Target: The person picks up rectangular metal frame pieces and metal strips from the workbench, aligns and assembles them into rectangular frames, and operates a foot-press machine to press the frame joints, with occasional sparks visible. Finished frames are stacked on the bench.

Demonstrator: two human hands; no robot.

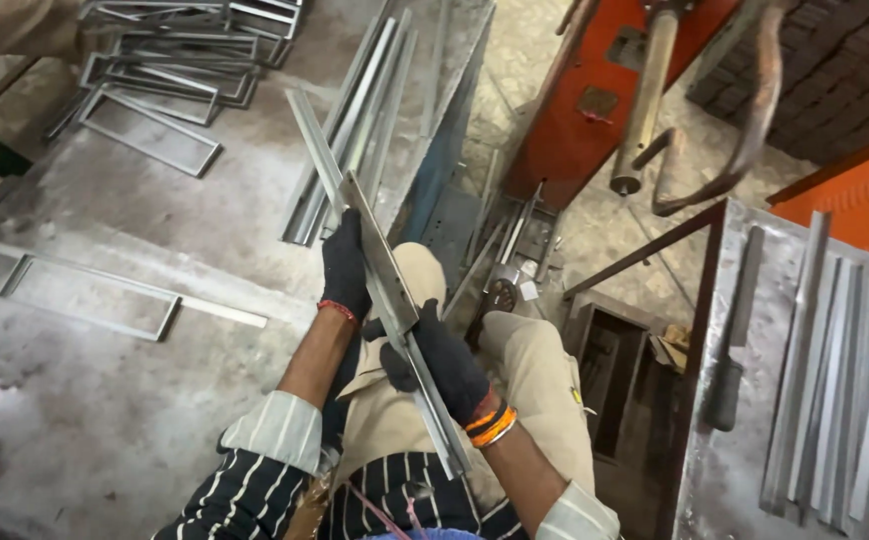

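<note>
I hold a long grey metal channel strip (380, 260) slanted over my lap, one end toward my chest, the other pointing at the bench on my left. My left hand (345, 265), in a black glove, grips the strip near its far end. My right hand (440, 360), also gloved in black with orange bangles at the wrist, clasps it lower down near my knee. The strip's far end lies close to a stack of similar metal strips (355, 120) on the grey steel bench (155, 380).
Several welded rectangular frames (170, 70) are piled at the bench's far left; one long frame (95, 290) lies nearer. An orange machine (605, 90) with a hanging rod stands ahead. More metal strips (845, 380) and a dark-handled tool (730, 350) rest on a table at right.
</note>
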